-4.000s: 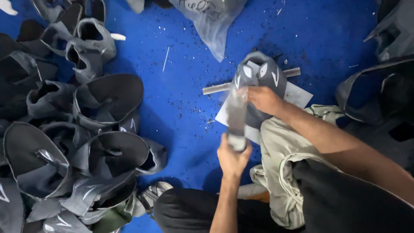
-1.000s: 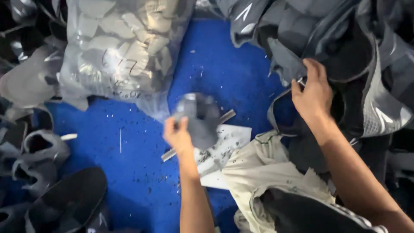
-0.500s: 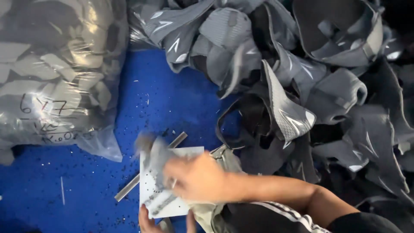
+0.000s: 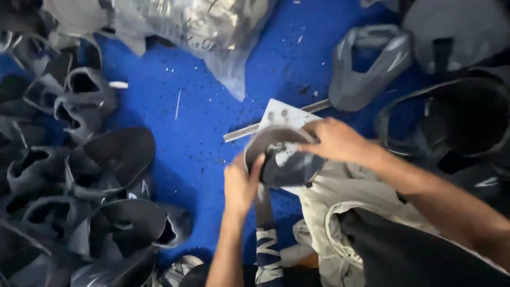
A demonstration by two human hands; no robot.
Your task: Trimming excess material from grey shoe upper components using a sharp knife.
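A grey shoe upper (image 4: 284, 159) is held open in front of me, over a white sheet (image 4: 281, 114) on the blue floor (image 4: 207, 122). My left hand (image 4: 240, 183) grips its near left edge, thumb on the rim. My right hand (image 4: 336, 141) holds its far right rim from above. A grey strip with white markings (image 4: 267, 242) hangs down from the upper toward my lap. A thin metal bar (image 4: 249, 129) lies under the sheet.
Grey shoe uppers (image 4: 106, 159) are piled at the left. More uppers (image 4: 372, 64) lie at the right, beside dark ones (image 4: 451, 117). A clear plastic bag of pale pieces (image 4: 175, 26) sits at the top. My knees in light trousers (image 4: 340, 212) are below.
The view swung from the right pile back to the spot in front of me. Both hands now hold a grey upper open over the white sheet; earlier the right hand reached into the right pile.
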